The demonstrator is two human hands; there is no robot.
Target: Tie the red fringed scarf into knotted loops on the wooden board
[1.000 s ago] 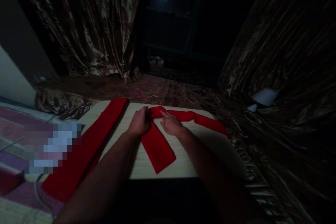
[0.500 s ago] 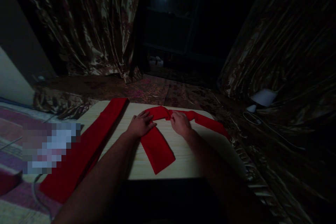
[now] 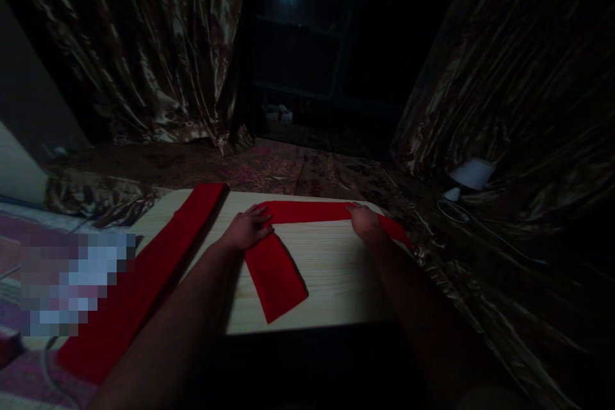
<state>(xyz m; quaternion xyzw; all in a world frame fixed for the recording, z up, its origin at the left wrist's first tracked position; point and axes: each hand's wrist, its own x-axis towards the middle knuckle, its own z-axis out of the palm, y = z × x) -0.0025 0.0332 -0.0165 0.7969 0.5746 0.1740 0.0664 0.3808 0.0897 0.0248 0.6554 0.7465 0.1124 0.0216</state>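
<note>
A long red strip of cloth (image 3: 307, 212) lies bent at an angle on the pale wooden tabletop (image 3: 331, 269). One length runs along the far edge and hangs past the right corner; the other comes down toward me. Over the bend rests my left hand (image 3: 250, 227), flat with its fingers apart. My right hand (image 3: 364, 220) grips the far length near the right corner, fingers closed on the cloth. Between my hands the strip looks straight and smooth. Another red cloth length (image 3: 158, 275) lies slanting along the table's left side, partly behind my left forearm.
Behind the table is a patterned carpeted ledge (image 3: 288, 166) with patterned curtains (image 3: 192, 51) on both sides. A white lamp (image 3: 473, 173) with a cord stands at right. A grey cable (image 3: 50, 375) runs at lower left, below a blurred-out patch.
My right hand has slid right along the cloth, and the wrinkled stretch between my hands is now straight. My left hand stays on the bend. The view has shifted slightly.
</note>
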